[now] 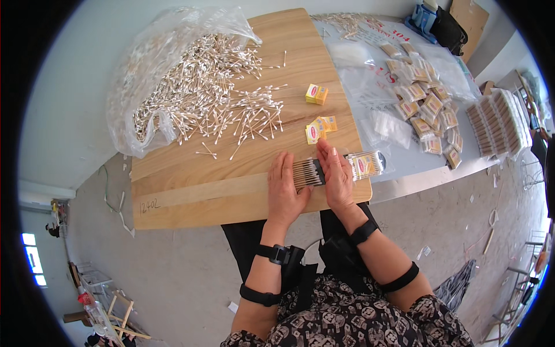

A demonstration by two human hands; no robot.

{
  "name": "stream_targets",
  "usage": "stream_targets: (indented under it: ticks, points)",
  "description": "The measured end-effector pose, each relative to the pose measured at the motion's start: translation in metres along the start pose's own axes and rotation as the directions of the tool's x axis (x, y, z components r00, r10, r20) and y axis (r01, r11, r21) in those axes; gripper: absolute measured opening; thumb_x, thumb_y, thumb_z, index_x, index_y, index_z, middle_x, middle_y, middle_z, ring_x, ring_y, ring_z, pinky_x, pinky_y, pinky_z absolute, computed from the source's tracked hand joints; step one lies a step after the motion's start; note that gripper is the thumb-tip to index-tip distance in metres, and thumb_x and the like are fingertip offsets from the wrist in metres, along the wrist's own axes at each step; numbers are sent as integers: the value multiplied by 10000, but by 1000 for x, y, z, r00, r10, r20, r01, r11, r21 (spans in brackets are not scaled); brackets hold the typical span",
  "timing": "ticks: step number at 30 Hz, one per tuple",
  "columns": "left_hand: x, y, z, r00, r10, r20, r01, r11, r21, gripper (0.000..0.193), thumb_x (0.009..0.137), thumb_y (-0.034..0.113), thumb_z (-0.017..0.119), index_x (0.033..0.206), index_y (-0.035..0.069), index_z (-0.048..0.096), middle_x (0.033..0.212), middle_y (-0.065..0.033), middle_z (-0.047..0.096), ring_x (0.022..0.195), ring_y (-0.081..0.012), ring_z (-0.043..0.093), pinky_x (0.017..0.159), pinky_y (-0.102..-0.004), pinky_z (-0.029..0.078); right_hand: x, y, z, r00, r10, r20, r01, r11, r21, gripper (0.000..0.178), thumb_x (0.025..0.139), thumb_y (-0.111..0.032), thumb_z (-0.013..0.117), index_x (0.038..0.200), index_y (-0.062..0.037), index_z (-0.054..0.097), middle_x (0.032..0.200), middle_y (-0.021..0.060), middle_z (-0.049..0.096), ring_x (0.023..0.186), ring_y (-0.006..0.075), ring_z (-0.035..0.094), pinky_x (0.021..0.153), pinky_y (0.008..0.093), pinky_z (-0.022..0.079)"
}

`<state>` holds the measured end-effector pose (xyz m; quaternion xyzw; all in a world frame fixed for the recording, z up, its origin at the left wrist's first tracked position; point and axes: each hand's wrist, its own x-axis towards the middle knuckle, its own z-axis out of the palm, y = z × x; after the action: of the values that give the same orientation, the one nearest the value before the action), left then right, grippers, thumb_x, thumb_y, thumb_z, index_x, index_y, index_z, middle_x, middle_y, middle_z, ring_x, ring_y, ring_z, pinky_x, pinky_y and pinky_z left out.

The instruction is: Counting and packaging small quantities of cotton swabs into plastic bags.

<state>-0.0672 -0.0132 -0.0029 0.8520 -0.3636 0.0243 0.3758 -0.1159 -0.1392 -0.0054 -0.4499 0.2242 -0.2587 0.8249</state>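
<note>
A row of cotton swabs [304,173] lies side by side against a dark flat holder [319,172] near the table's front edge. My left hand [283,188] cups the row's left end, its fingers at the far side and its thumb at the near side. On the right, my right hand [337,178] stands on edge against the holder, fingers stretched out and hiding part of it. Just beyond that hand, swabs with a yellow and white label card [365,165] sit at the holder's rounded end, with clear plastic film around it.
A big clear bag [124,110] spills loose swabs [254,113] across the wooden table [219,196]. A small stack of yellow cards [316,94] and several spread cards [314,133] lie ahead. Filled packets [430,107], plastic sleeves [393,128] and bundled swabs [498,124] cover the grey side table [370,107].
</note>
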Motion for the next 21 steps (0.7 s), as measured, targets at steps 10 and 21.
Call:
stream_targets:
  ticks: [10,21]
  points:
    - [13,-16,30,891,-448,-75,105,364,-926,489,1005,188,464,1417,-54,359,1459,-200,382,1377,-263,342,1156,-386,228,3,14,7,995,-91,36,95,989,-112,502,1035,-320,426,1344,73,467,1378,156,490,1289,196,455,1110,304,340]
    - [-14,5,-6,950,-32,309,-84,932,353,638,955,352,490,1461,3,319,1544,-170,269,1454,-292,200,1174,-481,147,1,-23,-28,839,-102,534,481,597,-642,418,846,-52,612,1252,30,556,1333,160,541,1250,313,501,1045,328,403]
